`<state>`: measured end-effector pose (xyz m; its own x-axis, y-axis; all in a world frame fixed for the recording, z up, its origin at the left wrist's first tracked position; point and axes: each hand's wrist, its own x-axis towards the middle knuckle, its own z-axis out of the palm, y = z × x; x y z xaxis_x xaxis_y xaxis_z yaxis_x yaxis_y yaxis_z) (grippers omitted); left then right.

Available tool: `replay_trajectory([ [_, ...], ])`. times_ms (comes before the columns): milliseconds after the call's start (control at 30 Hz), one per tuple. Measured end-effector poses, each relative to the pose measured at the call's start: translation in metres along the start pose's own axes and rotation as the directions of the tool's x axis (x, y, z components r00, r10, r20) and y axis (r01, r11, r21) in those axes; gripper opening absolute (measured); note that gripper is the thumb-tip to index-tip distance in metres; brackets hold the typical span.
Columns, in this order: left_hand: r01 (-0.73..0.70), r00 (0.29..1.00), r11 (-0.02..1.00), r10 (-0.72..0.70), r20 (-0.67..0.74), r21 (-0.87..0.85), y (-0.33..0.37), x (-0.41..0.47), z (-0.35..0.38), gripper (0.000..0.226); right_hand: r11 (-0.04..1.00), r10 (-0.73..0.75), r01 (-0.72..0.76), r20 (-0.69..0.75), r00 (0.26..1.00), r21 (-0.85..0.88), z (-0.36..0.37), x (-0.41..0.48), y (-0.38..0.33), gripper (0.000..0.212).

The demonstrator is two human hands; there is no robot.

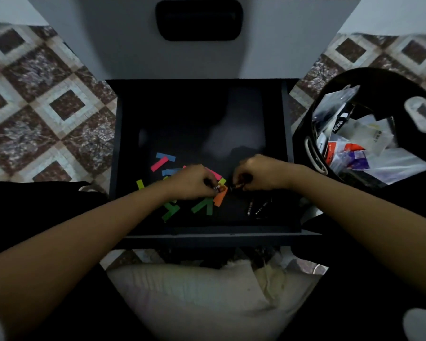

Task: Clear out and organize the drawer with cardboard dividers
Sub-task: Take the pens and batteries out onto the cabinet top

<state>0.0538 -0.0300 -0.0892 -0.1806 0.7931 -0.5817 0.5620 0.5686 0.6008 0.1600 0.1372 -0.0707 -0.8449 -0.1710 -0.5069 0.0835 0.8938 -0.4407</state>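
Note:
The dark drawer (284, 134) stands pulled out below me. Several coloured paper strips lie scattered on its floor: a pink strip (159, 163), blue strips (166, 156), green strips (202, 205) and an orange strip (219, 198). My left hand (191, 182) is curled low over the strips and pinches a small dark object with white marks at its fingertips. Close beside it, my right hand (256, 174) pinches another small dark object. What these two objects are is too dim to tell. A few thin dark metal pieces (257, 207) lie at the drawer's front right.
A black basket (369, 77) with white handles stands on the right, filled with plastic packets and a stapler box (338, 125). The grey cabinet front (197, 40) rises behind the drawer. Patterned tile floor (42, 99) lies on both sides. A pale cushion (199, 289) lies under my knees.

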Motion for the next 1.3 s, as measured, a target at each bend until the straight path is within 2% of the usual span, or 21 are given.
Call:
replay_trajectory([
  [133, 0.105, 0.983, 0.988, -0.120, -0.138, -0.115, -0.009, -0.001, -0.017, 0.024, 0.971, 0.000, 0.046, 0.193, 0.981, -0.236, 0.021, -0.002, -0.005, 0.023],
  [300, 0.144, 0.980, 0.977, -0.163, -0.115, -0.155, -0.011, -0.004, -0.017, 0.021, 0.913, 0.000, 0.112, 0.273, 0.962, -0.393, 0.027, -0.005, -0.006, 0.030],
  [467, 0.154, 0.981, 0.970, -0.172, -0.085, -0.189, -0.009, -0.003, -0.017, 0.020, 0.898, 0.011, 0.124, 0.305, 0.952, -0.422, 0.031, -0.005, -0.005, 0.031],
  [667, 0.174, 0.980, 0.966, -0.188, -0.059, -0.190, -0.009, -0.002, -0.014, 0.017, 0.942, 0.055, 0.058, 0.323, 0.945, -0.330, 0.030, -0.004, -0.006, 0.026],
  [767, 0.176, 0.981, 0.962, -0.189, -0.045, -0.208, -0.009, -0.001, -0.013, 0.013, 0.973, 0.081, -0.011, 0.300, 0.950, -0.229, 0.021, -0.006, -0.007, 0.027],
  [900, 0.171, 0.983, 0.962, -0.180, -0.023, -0.212, -0.004, 0.002, -0.012, 0.013, 0.995, 0.099, -0.103, 0.193, 0.976, 0.010, 0.000, -0.005, -0.005, 0.025],
  [1033, 0.154, 0.988, 0.959, -0.157, 0.009, -0.237, 0.003, 0.001, -0.011, 0.015, 0.941, 0.116, -0.140, 0.095, 0.989, 0.308, -0.015, -0.008, -0.001, 0.015],
  [1167, 0.140, 0.988, 0.938, -0.154, -0.020, -0.317, 0.008, -0.001, -0.016, 0.008, 0.721, 0.186, -0.166, 0.043, 0.982, 0.673, -0.027, -0.012, -0.004, 0.018],
  [1300, 0.110, 0.976, 0.872, -0.184, -0.112, -0.478, 0.015, -0.006, -0.026, 0.005, 0.367, 0.270, -0.092, -0.011, 0.963, 0.926, -0.043, -0.014, -0.009, 0.018],
])
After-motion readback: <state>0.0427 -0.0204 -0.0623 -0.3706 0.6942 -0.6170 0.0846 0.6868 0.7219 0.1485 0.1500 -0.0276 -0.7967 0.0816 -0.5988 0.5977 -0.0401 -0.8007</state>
